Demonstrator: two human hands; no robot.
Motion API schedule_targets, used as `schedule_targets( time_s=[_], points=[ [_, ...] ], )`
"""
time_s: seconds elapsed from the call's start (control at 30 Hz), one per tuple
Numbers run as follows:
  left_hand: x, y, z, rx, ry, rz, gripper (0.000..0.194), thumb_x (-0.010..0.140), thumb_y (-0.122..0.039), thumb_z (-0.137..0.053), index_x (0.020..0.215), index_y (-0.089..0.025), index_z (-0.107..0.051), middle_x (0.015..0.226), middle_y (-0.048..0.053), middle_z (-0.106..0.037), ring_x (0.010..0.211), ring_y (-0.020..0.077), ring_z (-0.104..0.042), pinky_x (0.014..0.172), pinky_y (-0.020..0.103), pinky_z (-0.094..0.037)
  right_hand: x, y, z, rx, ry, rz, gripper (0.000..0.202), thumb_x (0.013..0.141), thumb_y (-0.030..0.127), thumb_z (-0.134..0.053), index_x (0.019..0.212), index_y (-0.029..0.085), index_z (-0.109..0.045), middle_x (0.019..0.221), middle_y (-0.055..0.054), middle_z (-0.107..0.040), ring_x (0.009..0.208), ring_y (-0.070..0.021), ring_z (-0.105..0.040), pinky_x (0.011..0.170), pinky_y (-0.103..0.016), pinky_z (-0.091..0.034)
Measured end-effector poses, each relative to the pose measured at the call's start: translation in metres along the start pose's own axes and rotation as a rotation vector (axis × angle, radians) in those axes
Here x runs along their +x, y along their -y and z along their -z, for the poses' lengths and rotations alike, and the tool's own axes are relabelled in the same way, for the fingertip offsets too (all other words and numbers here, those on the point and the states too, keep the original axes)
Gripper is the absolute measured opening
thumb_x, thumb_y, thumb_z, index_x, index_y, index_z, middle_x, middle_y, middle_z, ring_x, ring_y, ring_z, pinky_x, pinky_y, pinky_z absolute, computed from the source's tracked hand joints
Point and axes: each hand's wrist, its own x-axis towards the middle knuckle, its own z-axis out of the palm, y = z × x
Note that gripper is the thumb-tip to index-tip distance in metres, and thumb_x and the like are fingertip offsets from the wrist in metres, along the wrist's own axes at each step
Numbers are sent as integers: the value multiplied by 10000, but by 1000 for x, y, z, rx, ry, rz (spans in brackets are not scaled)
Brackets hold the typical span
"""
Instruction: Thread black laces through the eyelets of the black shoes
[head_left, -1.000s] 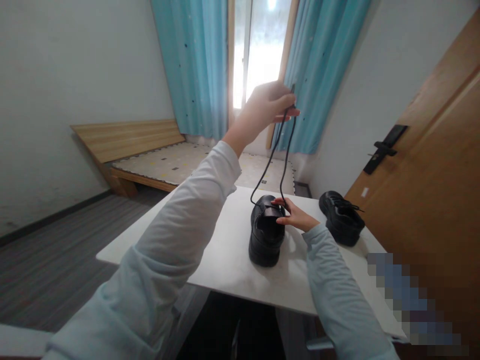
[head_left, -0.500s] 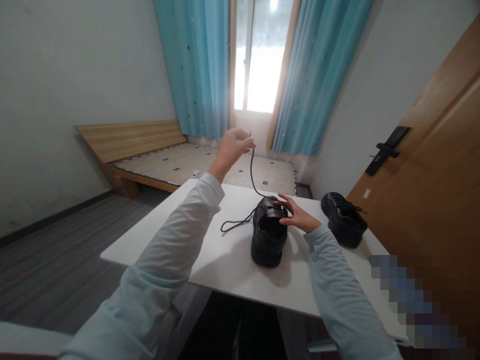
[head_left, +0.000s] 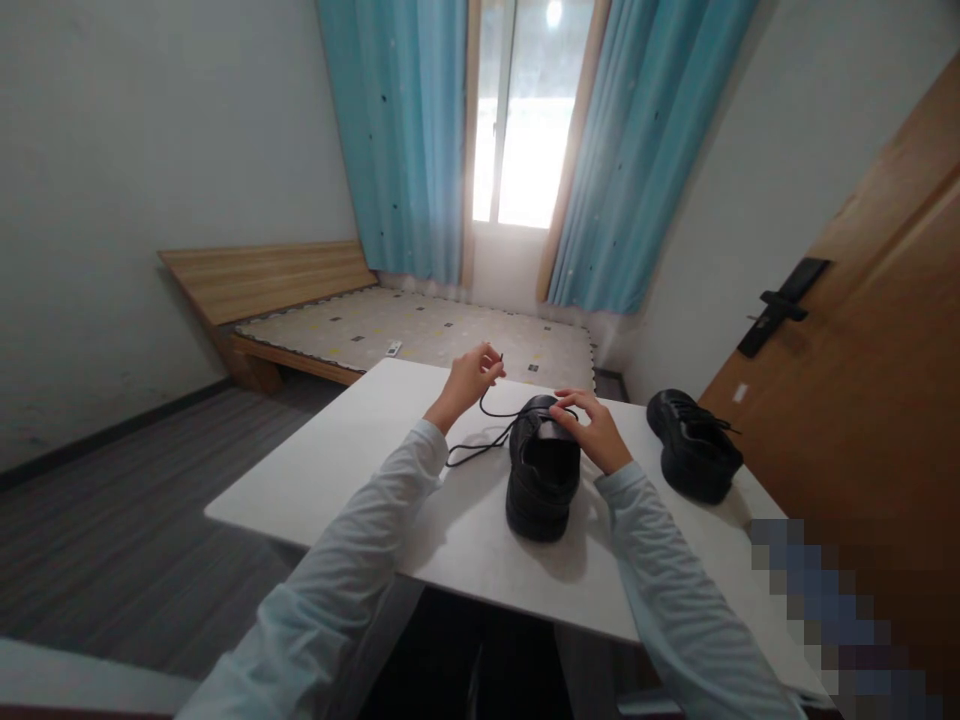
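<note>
A black shoe (head_left: pixel 538 515) stands on the white table, its heel towards me and its opening facing up. My left hand (head_left: pixel 472 375) is raised to the left of the toe, pinching a black shoelace (head_left: pixel 496 413) near its tip. From there the lace sags and runs across to the shoe's front. My right hand (head_left: pixel 592 428) is at the right side of the tongue, thumb and fingers closed in on the lace by the eyelets; the exact grip is partly hidden. Another stretch of lace lies in a loop on the table left of the shoe.
A second black shoe (head_left: pixel 697 460), with laces, stands at the right of the white table (head_left: pixel 315 455). Behind the table is a bed (head_left: pixel 420 315) with a small white object (head_left: pixel 394 349) on it. A wooden door (head_left: pixel 862 330) is at the right.
My left hand has come down with the lace end, and the lace now sags lower. My right hand's thumb and fingers have drawn closer together at the tongue.
</note>
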Motion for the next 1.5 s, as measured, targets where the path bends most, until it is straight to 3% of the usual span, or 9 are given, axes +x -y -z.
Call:
schedule_targets(
  time_s=[0.2,0.4,0.53,0.9,1.23,1.4,1.5],
  points=[
    [-12,14,-9,115,77,-39,129,765,-263,-568,831,-160,-610,749,18,-690,613,98,-585,593,197,-435,-1,-1,-15,-20,-23,-44,198,719,399,-628,707,201,-628,903,-59,-633,953,-220,-564,925,-395,-380],
    [-21,16,-11,137,255,-145,171,764,-306,-598,831,-173,-682,782,14,-692,638,96,-564,618,197,-417,-1,-7,-16,-97,55,-63,126,667,305,-657,733,198,-658,983,-78,-601,1041,-240,-533,968,-415,-355],
    [-25,16,-10,131,303,-180,167,762,-296,-606,823,-170,-698,748,9,-694,617,90,-552,614,189,-411,1,-10,-12,-124,127,-106,141,633,253,-660,759,192,-676,1044,-97,-589,1084,-257,-523,992,-429,-340],
    [-30,16,-14,131,351,-276,106,738,-236,-647,800,-173,-705,749,7,-688,602,80,-542,596,172,-410,1,-11,-12,-150,181,-146,190,638,251,-648,805,175,-696,1128,-124,-572,1107,-265,-523,1025,-440,-319],
    [-31,14,-17,192,319,-330,77,733,-212,-658,784,-174,-702,735,1,-679,594,75,-547,632,174,-423,2,-13,-16,-126,160,-155,253,670,320,-632,853,168,-719,1150,-131,-571,1125,-276,-507,1034,-432,-314],
    [-32,15,-21,180,305,-286,100,739,-237,-653,811,-185,-699,732,-4,-681,614,83,-556,626,177,-419,3,-15,-20,-44,127,-170,298,795,350,-487,836,192,-737,1144,-100,-598,1120,-245,-520,1037,-423,-314],
    [-32,16,-22,168,284,-227,134,730,-261,-664,837,-183,-686,730,-7,-681,612,87,-556,605,177,-409,3,-17,-21,-67,114,-159,249,757,261,-515,837,195,-742,1148,-96,-605,1117,-248,-528,1038,-426,-320]
  ],
)
